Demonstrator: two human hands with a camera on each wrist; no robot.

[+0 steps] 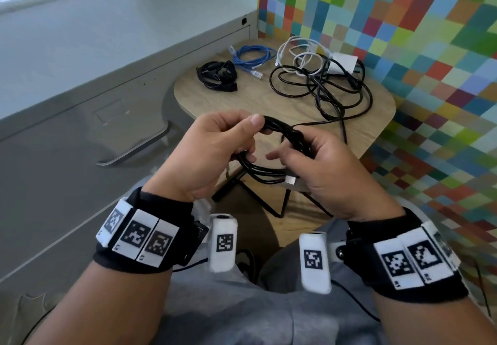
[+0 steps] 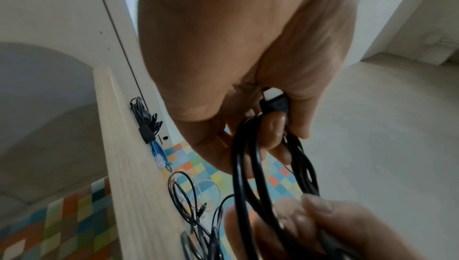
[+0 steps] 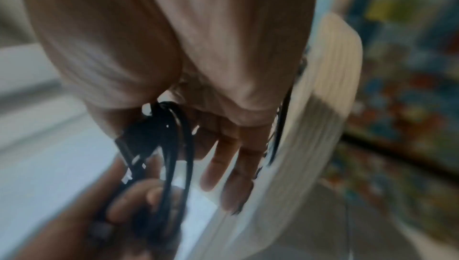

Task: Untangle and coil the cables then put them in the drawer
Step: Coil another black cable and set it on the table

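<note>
A black cable (image 1: 265, 174), wound into a small coil, hangs between both hands over my lap. My left hand (image 1: 250, 140) grips the coil's left side, thumb on top. My right hand (image 1: 293, 153) grips the right side, with a silver plug (image 1: 291, 180) showing below its palm. The cable's tail runs up to a loose black tangle (image 1: 322, 86) on the wooden table (image 1: 242, 105). In the left wrist view, my left hand (image 2: 273, 127) pinches the black cable (image 2: 242, 166) and a plug. The right wrist view is blurred; the black cable (image 3: 174, 146) passes under my right thumb.
On the table lie a coiled black cable (image 1: 215, 74), a coiled blue cable (image 1: 252, 58), and white cables with a white adapter (image 1: 343, 62). A grey cabinet with a shut drawer and its handle (image 1: 134, 151) stands at left. A chequered wall (image 1: 403, 35) lies behind.
</note>
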